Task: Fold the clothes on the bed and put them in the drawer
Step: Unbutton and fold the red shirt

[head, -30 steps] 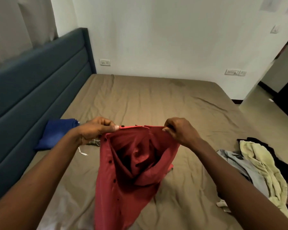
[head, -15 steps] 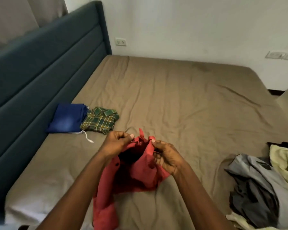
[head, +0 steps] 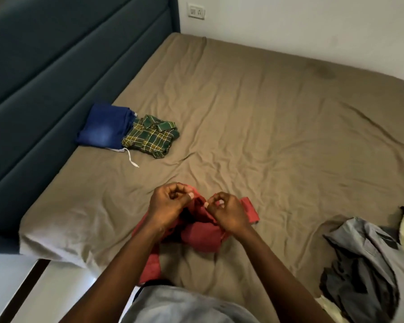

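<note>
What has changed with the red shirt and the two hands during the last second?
The left hand and right hand lowered the red shirt onto the bed and came closer together, still pinching its top edge. The folded blue jeans and green plaid shirt stayed put.

I had a plain red button shirt (head: 202, 235) before me. The wrinkled bedsheet (head: 266, 136) was flat olive-brown. My folded blue denim jeans (head: 105, 129) showed a paler faded patch; the folded plaid shirt (head: 151, 138) ran green with yellow checks. The padded headboard (head: 56, 66) was dark teal.
</note>
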`<state>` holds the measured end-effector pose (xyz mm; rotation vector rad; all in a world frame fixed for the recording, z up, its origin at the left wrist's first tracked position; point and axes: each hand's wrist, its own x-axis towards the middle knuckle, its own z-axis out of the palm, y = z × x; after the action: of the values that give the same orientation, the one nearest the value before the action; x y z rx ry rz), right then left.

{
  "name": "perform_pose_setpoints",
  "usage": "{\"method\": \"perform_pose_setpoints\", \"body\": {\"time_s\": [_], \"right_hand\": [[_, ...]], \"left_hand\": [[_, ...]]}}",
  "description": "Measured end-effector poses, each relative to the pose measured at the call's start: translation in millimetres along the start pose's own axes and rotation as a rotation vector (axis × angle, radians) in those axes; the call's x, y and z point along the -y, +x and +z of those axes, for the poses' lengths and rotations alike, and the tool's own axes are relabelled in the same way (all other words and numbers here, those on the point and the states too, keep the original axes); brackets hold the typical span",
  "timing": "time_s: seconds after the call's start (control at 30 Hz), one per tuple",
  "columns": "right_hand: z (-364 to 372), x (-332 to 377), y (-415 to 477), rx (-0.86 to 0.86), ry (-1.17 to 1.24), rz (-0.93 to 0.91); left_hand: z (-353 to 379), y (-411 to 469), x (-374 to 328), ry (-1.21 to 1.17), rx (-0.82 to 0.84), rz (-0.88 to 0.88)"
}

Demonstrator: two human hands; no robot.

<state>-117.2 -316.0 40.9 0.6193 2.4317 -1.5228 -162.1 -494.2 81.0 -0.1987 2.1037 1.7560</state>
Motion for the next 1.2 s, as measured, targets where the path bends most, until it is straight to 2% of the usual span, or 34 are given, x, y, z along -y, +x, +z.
{"method": "perform_pose_setpoints", "body": {"time_s": [0.07, 0.1, 0.13, 0.17, 0.23, 0.33, 0.4, 0.5, 0.6, 0.77, 0.97, 1.2], "right_hand": [[-24.3, 8.2, 10.9, 0.221, -0.318, -0.127], [-38.3, 16.6, 14.0, 0.322, -0.357, -0.168], [-53.3, 27.4, 16.9, 0.381, -0.27, -0.184], [-66.7, 38.7, 19.0, 0.402, -0.085, -0.168], [-86.0, 67.0, 25.3, 0.395, 0.22, -0.155], [-81.8, 88.5, 37.2, 0.297, 0.354, -0.102], [-62.2, 86.3, 38.3, 0.259, 0.472, 0.033], [-24.5, 66.7, 22.6, 0.27, 0.743, 0.232], [6.6, 46.4, 0.5, 0.247, 0.988, 0.294], [32.3, 23.6, -23.2, 0.145, 0.782, 0.23], [29.7, 25.7, -30.7, 0.184, 0.954, 0.281], [24.8, 25.7, -29.2, 0.145, 1.017, 0.305]], "left_hand": [[-21.7, 21.0, -9.5, 0.041, -0.087, 0.017], [-36.1, 36.0, -16.2, 0.088, -0.14, 0.049], [-51.2, 50.7, -27.0, 0.148, -0.185, 0.091], [-63.6, 64.0, -37.8, 0.2, -0.21, 0.139], [-75.7, 83.3, -63.2, 0.272, -0.222, 0.252], [-67.5, 95.7, -93.4, 0.302, -0.334, 0.369], [-54.2, 86.3, -99.2, 0.222, -0.37, 0.377], [-29.1, 54.1, -70.8, 0.192, -0.266, 0.345], [-5.2, 22.3, -21.9, 0.229, -0.185, 0.294], [8.6, -3.6, 23.1, 0.151, -0.093, 0.15], [6.4, -20.5, 20.9, 0.159, -0.146, 0.145], [11.7, -26.9, 17.2, 0.291, -0.16, 0.224]]}}
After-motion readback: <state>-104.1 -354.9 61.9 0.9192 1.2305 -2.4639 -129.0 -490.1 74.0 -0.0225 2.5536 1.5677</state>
